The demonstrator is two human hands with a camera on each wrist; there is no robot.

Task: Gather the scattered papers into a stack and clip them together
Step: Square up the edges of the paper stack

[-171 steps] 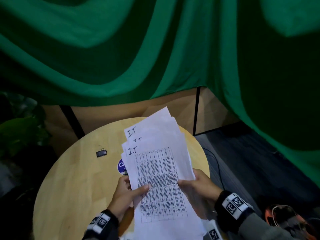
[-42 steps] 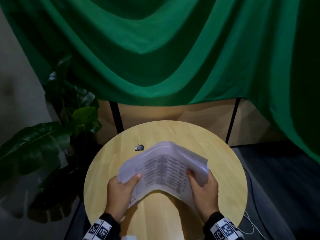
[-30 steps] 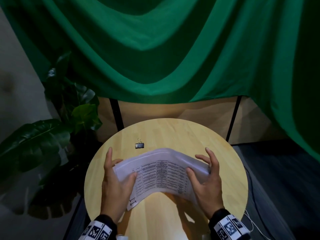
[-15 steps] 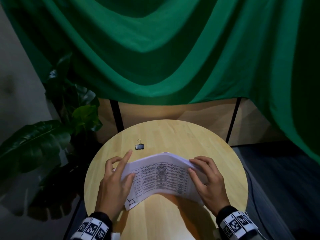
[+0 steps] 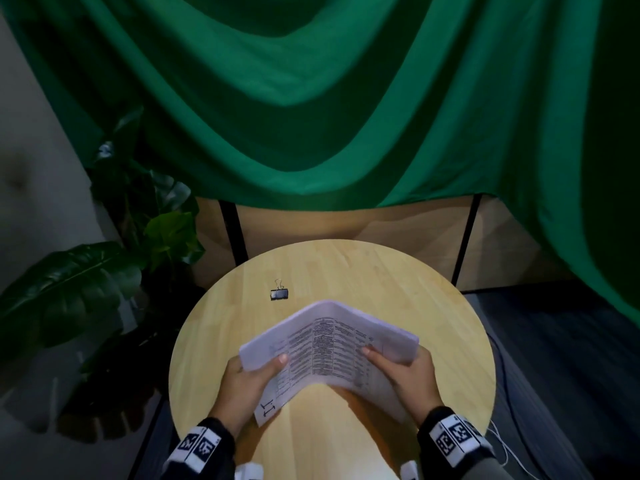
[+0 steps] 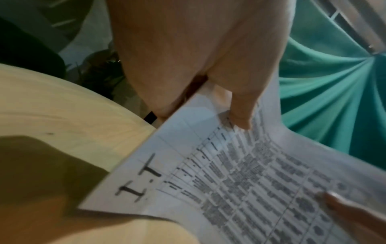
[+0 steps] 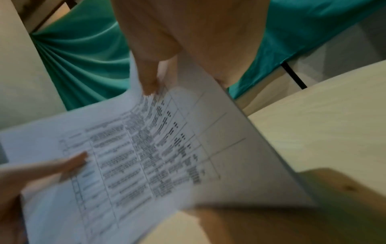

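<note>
A stack of white printed papers [image 5: 329, 344] arches upward above the round wooden table [image 5: 433, 306], held at both short ends. My left hand [image 5: 249, 375] grips the left end, thumb on top and fingers underneath. My right hand [image 5: 408, 372] grips the right end the same way. The top sheet [image 6: 229, 181] carries a printed table and a handwritten "I.T" in its corner; my left hand [image 6: 198, 66] pinches its edge. In the right wrist view my right hand [image 7: 188, 41] pinches the same stack [image 7: 146, 148]. A black binder clip [image 5: 279, 294] lies on the table beyond the papers, to the left.
A green curtain [image 5: 311, 116] hangs behind the table. A leafy plant [image 5: 86, 282] stands left of it. Wooden panels with black frame bars [image 5: 235, 233] sit behind the table, and a white cable [image 5: 502, 441] trails on the dark floor at the right.
The hands went from resting flat over the stack on the table to gripping its ends. The stack has lifted and bows up higher in the middle.
</note>
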